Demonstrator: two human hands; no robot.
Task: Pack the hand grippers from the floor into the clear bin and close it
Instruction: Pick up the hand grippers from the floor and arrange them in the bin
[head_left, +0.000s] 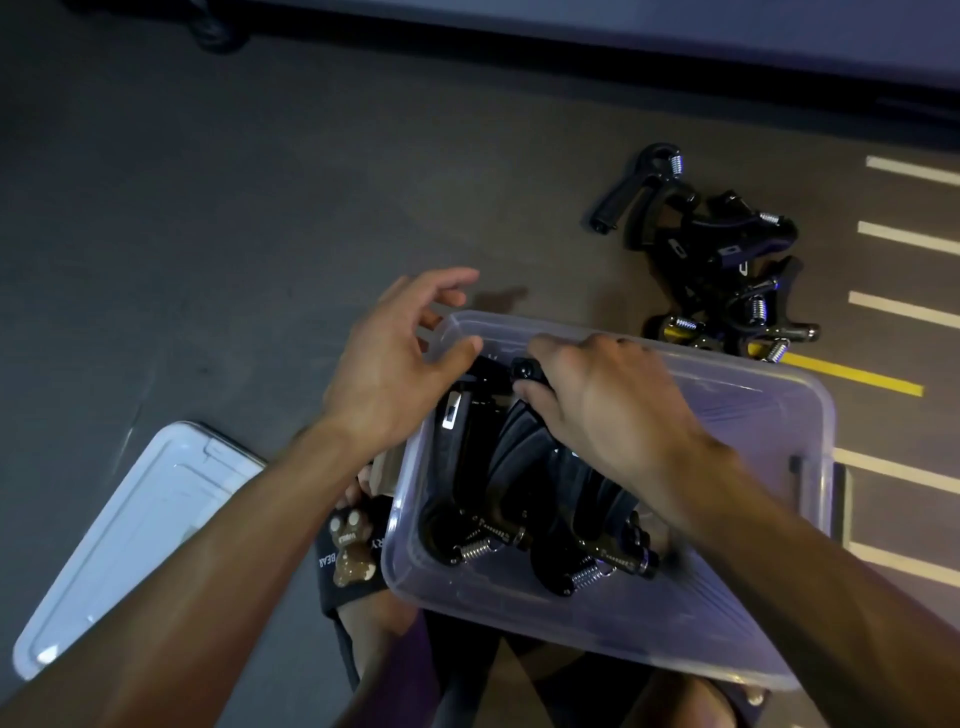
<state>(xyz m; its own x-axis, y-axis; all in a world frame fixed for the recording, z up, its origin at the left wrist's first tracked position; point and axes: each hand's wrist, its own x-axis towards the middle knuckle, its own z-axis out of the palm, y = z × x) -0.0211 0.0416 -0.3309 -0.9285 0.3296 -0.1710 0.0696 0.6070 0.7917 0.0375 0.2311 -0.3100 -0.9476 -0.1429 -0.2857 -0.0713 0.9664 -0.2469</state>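
Observation:
The clear bin (769, 431) stands open on the floor in front of me, with several black hand grippers (467, 499) packed side by side at its left end. My right hand (597, 405) reaches into the bin and grips the handle end of one black hand gripper (524, 371). My left hand (395, 358) hovers over the bin's far left corner with relaxed, spread fingers and holds nothing. A pile of several more hand grippers (727, 260) lies on the floor beyond the bin's far right side.
The bin's clear lid (145, 525) lies flat on the floor at the left. My foot in a black slipper with a brown bear charm (350, 551) sits by the bin's near left corner. White and yellow floor lines (904, 312) run at the right.

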